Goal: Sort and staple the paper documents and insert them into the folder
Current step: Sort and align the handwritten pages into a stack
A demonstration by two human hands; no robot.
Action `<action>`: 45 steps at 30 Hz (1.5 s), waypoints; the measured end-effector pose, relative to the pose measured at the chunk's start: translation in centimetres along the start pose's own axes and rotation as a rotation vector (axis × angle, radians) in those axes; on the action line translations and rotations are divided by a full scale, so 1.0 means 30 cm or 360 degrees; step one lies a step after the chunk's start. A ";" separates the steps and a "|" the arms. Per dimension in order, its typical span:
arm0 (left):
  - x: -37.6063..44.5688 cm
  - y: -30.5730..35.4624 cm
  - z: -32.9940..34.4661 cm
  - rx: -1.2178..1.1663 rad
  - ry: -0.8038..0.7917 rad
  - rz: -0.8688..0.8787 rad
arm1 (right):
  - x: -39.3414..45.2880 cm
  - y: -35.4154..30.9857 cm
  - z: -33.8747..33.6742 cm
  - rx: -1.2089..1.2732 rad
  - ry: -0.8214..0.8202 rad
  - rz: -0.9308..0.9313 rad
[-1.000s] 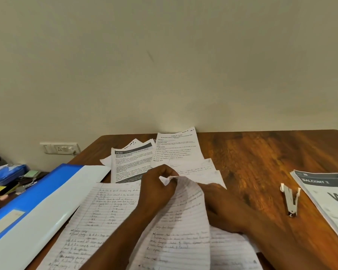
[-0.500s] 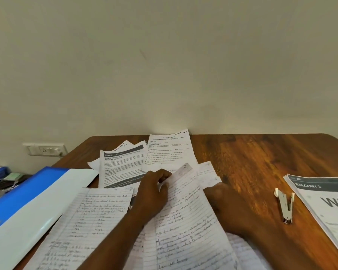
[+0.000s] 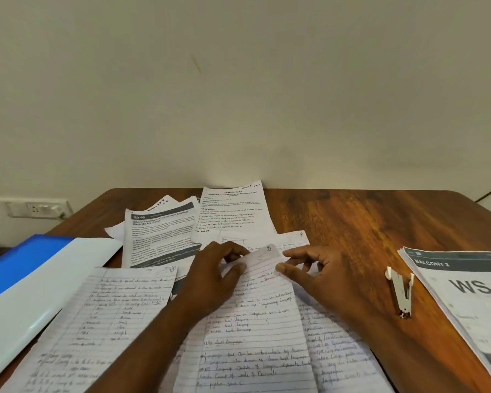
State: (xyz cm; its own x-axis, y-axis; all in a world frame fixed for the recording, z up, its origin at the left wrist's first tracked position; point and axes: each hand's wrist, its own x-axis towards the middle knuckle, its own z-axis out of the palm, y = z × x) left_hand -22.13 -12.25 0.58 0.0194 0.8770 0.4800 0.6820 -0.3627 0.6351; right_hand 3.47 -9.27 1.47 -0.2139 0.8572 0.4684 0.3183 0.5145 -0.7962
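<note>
Head view: I see left hand (image 3: 214,275) and right hand (image 3: 321,275) pinching handwritten sheet (image 3: 255,321) top corner, squaring it; stapler (image 3: 400,290) right of both.

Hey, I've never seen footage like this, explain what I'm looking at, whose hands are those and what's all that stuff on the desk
There is no machine here. A camera worn on a person's head looks forward and down at their own two bare hands over a wooden desk. The left hand and the right hand both pinch the top edge of a handwritten lined sheet; that is the only grip. More handwritten pages lie on the left, printed sheets further back. A blue folder lies at far left. At right lie a small metal stapler, untouched, and a printed booklet reading "BALCONY 2".
</note>
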 end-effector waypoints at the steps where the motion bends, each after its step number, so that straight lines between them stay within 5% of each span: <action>1: -0.002 0.002 -0.002 -0.0021 0.0011 0.0012 | 0.000 0.003 0.008 -0.0001 -0.0037 0.0032; 9: -0.006 0.004 -0.005 -0.0121 0.0000 0.0006 | -0.003 0.007 0.013 0.0230 -0.0131 0.0247; 20: -0.018 0.053 0.041 0.0216 -0.0049 0.0394 | -0.011 -0.025 0.019 0.0055 -0.0243 0.0024; 24: -0.010 0.048 0.036 0.0077 -0.0055 0.0356 | -0.009 -0.025 0.008 0.0006 0.0027 0.0040; 27: -0.011 0.050 0.035 0.0011 -0.0087 0.0328 | 0.002 0.000 -0.027 -0.0480 0.0277 0.0118; 30: -0.011 0.047 0.035 -0.0036 -0.0123 0.0291 | 0.001 0.007 -0.071 -0.0841 0.0170 0.0321; 37: -0.005 0.042 0.034 -0.0054 -0.0073 0.0224 | 0.015 0.019 -0.062 -0.0522 0.0039 0.0628; 45: -0.008 0.045 0.035 -0.0137 -0.0073 0.0139 | -0.017 -0.053 -0.069 -0.0719 0.0308 0.0251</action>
State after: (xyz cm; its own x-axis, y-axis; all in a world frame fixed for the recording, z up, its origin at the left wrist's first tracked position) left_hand -20.45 -12.63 0.67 0.1111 0.8536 0.5089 0.6109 -0.4625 0.6425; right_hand 4.99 -10.47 3.30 0.0301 0.8915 0.4521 0.7094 0.2996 -0.6380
